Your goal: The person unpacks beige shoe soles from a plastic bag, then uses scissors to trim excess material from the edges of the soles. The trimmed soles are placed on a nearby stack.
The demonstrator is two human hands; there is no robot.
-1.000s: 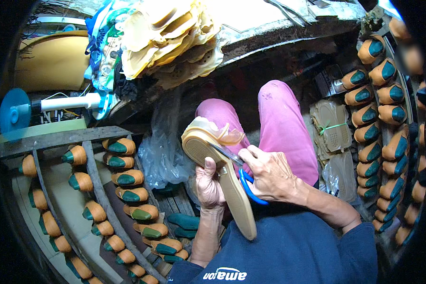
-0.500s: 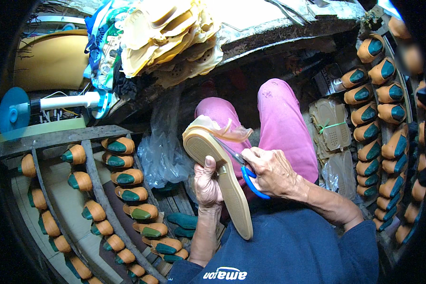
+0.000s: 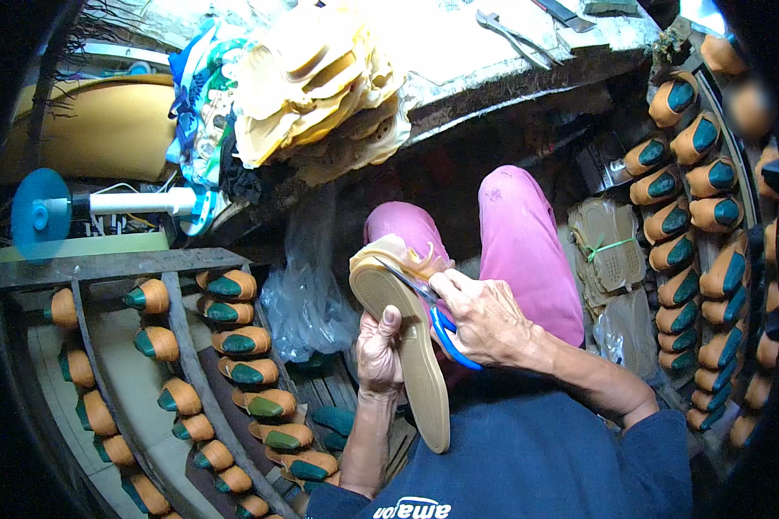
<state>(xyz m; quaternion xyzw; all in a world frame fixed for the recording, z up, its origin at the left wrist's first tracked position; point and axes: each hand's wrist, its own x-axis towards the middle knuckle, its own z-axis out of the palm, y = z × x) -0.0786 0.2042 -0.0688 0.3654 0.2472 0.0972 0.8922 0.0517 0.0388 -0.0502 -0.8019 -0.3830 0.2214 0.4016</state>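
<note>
Head view: left hand point(image 3: 379, 350) gripped tan shoe sole point(image 3: 407, 346) over lap, fingers wrapped round edge. Right hand point(image 3: 485, 316) fingers closed through blue-handled scissors point(image 3: 433, 307), blades at upper rim. Trimming partly done, judging by loose strip; lower edge untrimmed.

Sole point(image 3: 407, 346) held over the lap, between left hand point(image 3: 378, 350) and right hand point(image 3: 485, 320), scissors point(image 3: 433, 316) lying across its upper edge. Racks of shoe lasts point(image 3: 234, 346) to the left and right point(image 3: 692, 208). Stacked insoles point(image 3: 320, 78) on the table point(image 3: 493, 52) ahead, pliers point(image 3: 515, 35) further right.
</note>
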